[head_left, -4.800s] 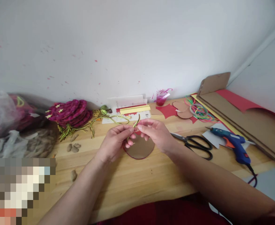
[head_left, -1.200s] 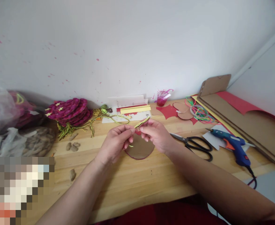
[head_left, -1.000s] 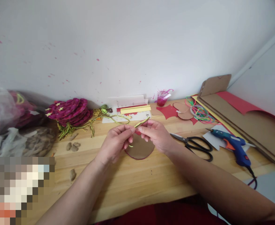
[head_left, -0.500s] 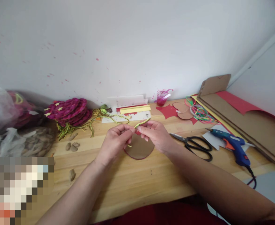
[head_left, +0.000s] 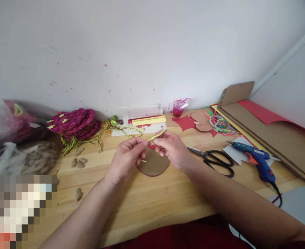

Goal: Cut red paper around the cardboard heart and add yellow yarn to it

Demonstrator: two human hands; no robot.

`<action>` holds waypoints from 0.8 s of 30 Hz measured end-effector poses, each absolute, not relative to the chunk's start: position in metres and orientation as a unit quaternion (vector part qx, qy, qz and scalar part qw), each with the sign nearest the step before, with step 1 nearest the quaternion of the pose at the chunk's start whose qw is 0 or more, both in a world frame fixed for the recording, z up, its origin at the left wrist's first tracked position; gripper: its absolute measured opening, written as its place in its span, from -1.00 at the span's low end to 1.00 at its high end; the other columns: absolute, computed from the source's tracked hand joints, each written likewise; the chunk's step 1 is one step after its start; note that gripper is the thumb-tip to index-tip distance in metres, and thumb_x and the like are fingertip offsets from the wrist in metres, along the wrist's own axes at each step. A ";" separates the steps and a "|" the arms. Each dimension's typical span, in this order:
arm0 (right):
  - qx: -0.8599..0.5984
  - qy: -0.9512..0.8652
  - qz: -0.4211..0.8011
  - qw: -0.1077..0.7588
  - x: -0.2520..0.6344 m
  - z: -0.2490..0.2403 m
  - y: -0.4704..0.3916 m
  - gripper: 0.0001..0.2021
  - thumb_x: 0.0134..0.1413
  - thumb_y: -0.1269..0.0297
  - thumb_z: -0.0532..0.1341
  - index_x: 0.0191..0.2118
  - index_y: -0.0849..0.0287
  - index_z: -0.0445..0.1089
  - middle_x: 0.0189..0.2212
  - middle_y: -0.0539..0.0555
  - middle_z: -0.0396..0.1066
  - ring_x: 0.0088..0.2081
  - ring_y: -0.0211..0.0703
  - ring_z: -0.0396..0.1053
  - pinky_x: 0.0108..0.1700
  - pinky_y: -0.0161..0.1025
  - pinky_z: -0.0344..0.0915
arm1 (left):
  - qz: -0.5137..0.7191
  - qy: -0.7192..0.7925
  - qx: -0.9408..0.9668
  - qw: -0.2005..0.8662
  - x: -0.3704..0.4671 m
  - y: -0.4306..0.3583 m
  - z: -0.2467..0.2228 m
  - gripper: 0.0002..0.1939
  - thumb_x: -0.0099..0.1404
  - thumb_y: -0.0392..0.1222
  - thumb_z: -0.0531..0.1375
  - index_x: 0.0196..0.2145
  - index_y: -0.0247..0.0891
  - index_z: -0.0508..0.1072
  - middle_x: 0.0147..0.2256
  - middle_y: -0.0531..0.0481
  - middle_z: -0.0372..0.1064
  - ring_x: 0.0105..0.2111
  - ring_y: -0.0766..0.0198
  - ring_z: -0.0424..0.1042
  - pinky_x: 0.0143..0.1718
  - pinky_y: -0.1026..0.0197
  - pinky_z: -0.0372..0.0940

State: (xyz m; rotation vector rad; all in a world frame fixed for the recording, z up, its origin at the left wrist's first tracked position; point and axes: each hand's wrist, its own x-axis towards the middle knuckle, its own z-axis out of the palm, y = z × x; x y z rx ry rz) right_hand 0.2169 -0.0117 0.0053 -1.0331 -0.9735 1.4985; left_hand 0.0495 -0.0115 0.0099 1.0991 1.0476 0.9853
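Yellow-green yarn (head_left: 157, 136) runs between my two hands, above the table. My left hand (head_left: 128, 154) pinches it between thumb and fingers, and a short yellow end pokes out below that hand. My right hand (head_left: 171, 148) is closed on the other part, with strands passing along its fingers. Beneath both hands lies a round cardboard disc (head_left: 153, 166) with a dark red edge; its upper part is hidden by my hands. A bit of red shows at its top. Looser yarn (head_left: 126, 129) loops across the table behind my left hand.
Black-handled scissors (head_left: 212, 157) and a blue glue gun (head_left: 258, 159) lie to the right, near stacked cardboard (head_left: 279, 138). Magenta star-trimmed pieces (head_left: 74, 124) are piled at left, beside a bag of peanuts (head_left: 42, 157). A cup of magenta paint (head_left: 178, 109) stands by the wall.
Both hands keep hold of the yarn in nearly the same pose. The strands between them now lie slightly flatter. The whole view has shifted a little.
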 end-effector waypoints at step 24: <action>-0.392 -0.236 0.679 0.574 0.226 0.012 -0.004 -0.71 -0.19 0.19 0.41 -0.37 0.18 0.35 -0.45 -0.08 0.37 -0.53 -0.36 0.25 -0.54 -0.34 0.04 | 0.412 0.459 0.449 0.646 0.053 -0.015 0.012 -0.68 0.16 0.00 0.41 -0.34 -0.34 0.52 -0.64 0.12 0.25 -0.68 0.53 0.01 -0.65 0.42 -0.15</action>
